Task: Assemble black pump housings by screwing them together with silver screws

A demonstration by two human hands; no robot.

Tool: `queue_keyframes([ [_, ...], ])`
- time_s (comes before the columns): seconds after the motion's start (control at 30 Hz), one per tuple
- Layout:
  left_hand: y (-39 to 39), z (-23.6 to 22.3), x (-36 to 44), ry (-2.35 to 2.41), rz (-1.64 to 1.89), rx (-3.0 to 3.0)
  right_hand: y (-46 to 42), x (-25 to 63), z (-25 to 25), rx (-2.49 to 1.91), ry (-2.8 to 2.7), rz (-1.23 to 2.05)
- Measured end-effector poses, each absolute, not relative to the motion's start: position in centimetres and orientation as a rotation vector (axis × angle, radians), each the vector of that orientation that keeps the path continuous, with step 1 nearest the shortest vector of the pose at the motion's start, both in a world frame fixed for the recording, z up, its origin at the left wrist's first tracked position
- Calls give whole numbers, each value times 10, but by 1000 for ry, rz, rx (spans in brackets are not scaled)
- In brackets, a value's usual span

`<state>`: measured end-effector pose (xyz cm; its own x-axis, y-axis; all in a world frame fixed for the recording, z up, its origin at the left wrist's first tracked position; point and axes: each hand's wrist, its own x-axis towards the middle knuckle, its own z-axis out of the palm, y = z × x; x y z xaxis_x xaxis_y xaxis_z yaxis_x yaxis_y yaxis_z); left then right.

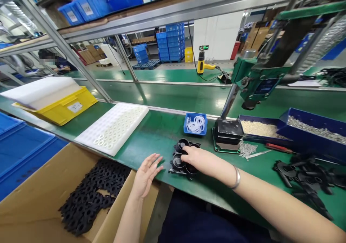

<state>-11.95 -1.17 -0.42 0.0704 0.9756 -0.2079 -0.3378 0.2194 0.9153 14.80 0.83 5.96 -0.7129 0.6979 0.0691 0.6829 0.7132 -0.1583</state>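
In the head view, a cluster of black plastic parts with round cups lies at the near edge of the green bench. My right hand reaches over it from the right, its fingers bent down and gripping among the cups; the fingertips are partly hidden. To the left of the cluster, my left hand is raised with fingers spread and nothing in it. A small blue tray of white rings stands just behind the cluster. Further left lies a white foam board with rows of pale rings.
A green press stands at right, beside blue bins of small parts, a red-handled screwdriver and loose black parts. A cardboard box of black pieces sits front left. Behind are a yellow bin and heat gun.
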Motion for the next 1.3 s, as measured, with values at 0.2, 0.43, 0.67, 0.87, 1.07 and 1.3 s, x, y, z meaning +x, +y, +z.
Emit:
queue_keyframes([
  [0.2, -26, -4, -142, 1084, 1259, 787, 20, 140, 51, -1083, -2845, 195],
  [0.43, -19, 3, -129, 1056, 1186, 818, 19, 155, 46, -1203, -2820, 166],
  [0.67, -11, 4, -94, 966, 1055, 912, 14, 180, 32, -1134, -2372, 392],
  [0.87, -7, 20, -59, 728, 992, 880, -12, 178, 25, -979, -1990, 782],
  [1.07, 6, 33, -58, 669, 865, 838, -19, 176, 15, -1009, -1974, 731],
  [1.3, 30, 53, -41, 792, 989, 930, -5, 161, 24, -1001, -1922, 672],
])
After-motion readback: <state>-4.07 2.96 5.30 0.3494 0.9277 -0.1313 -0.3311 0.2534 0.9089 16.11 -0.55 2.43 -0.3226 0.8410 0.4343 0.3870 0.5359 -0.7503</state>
